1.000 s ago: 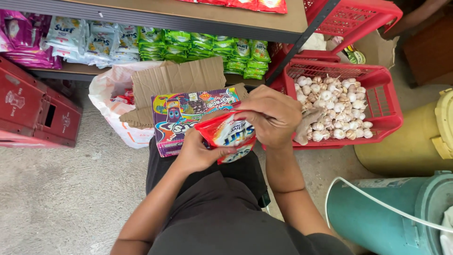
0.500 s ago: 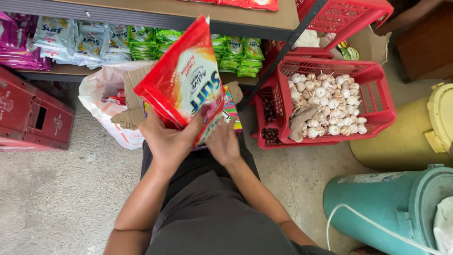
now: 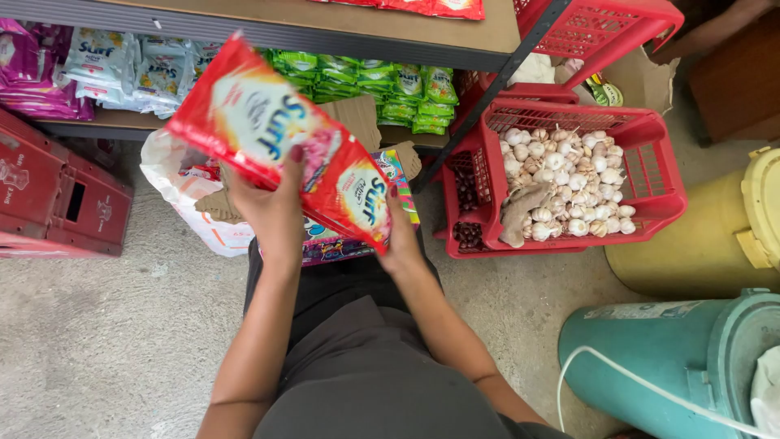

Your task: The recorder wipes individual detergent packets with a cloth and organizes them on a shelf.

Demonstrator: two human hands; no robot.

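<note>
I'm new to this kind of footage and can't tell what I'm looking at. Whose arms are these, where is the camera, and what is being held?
There is no machine here. The camera sits on a person's head and looks down at their own arms. The left hand and right hand together hold up a red packet. Beneath it lies a colourful box with cardboard flaps. On the concrete floor to the right stands a red basket of garlic bulbs. A low shelf behind holds green sachets.
</note>
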